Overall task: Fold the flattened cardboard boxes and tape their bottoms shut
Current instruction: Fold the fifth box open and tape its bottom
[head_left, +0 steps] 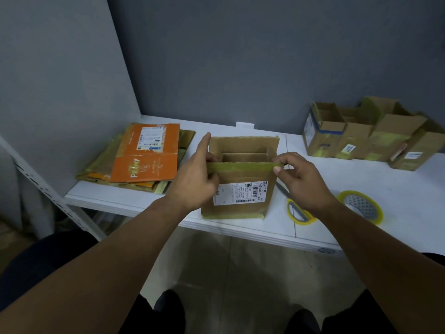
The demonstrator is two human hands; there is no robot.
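Observation:
A brown cardboard box [240, 203] with a white shipping label stands near the front edge of the white table [361, 179], its flaps up and its inside showing. My left hand [195, 179] grips the near flap's left end, index finger stretched up along the box's left side. My right hand [301, 177] pinches the same taped flap at its right end. A pile of flattened boxes [142, 157], the top one orange, lies at the left. A roll of clear tape [361, 207] with a yellow rim lies at the right.
Yellow-handled scissors [297, 213] lie just right of the box, partly under my right wrist. Several folded open boxes [368, 136] stand in a row at the back right against the grey wall. A metal shelf post [48, 189] slopes at the left.

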